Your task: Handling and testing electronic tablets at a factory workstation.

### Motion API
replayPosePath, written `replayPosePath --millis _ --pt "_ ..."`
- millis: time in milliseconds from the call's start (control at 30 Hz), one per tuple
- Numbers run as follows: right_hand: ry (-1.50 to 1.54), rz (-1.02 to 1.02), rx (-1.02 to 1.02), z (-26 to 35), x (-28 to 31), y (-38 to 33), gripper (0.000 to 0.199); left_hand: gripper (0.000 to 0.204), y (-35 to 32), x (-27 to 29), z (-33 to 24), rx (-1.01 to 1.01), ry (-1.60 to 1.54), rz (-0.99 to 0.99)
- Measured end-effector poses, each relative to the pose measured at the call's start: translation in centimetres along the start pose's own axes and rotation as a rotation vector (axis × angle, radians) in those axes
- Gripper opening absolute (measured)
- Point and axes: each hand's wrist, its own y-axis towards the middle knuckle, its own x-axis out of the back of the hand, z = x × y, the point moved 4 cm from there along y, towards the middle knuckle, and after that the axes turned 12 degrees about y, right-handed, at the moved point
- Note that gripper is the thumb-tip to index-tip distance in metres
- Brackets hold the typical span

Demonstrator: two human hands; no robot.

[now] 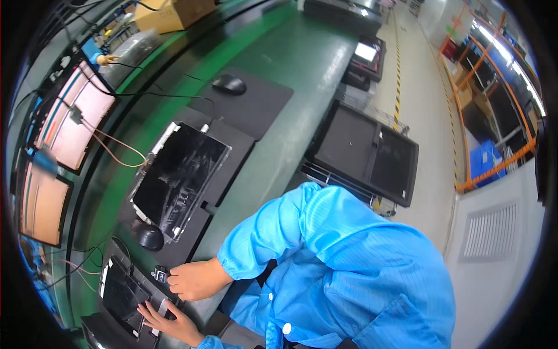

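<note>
My right hand reaches out of a blue sleeve to the bench edge. Its fingers are curled around a small black device. My left hand lies lower, with its fingers spread flat on the near edge of a small dark panel in a black tray. A larger dark glossy screen panel lies face up on a black mat beyond my hands. A black mouse sits at its near corner.
Two lit pinkish monitors stand along the left, with thin cables running to the large panel. A second mouse rests on a far mat. A cardboard box sits at the back. A cart holding black panels stands on the right.
</note>
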Motion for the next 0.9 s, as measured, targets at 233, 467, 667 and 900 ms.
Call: replayPosePath --millis 233,467,667,900 --pt "-0.012 -0.036 -0.024 -0.5 0.0 -0.1 0.019 0.053 -0.4 0.4 0.0 -0.031 0.075 -0.024" --pt "0.082 -0.04 -0.041 -0.8 -0.8 0.6 0.021 0.075 0.0 2.8 -2.7 -0.077 -0.075 -0.125" --pt "0.091 -0.127 0.04 -0.8 -1.0 1.2 0.022 0.071 0.0 3.7 -3.7 -0.248 0.064 -0.225" --pt "0.179 -0.198 0.015 -1.4 -0.1 1.5 0.029 0.077 0.2 3.6 -3.6 -0.243 0.038 -0.092"
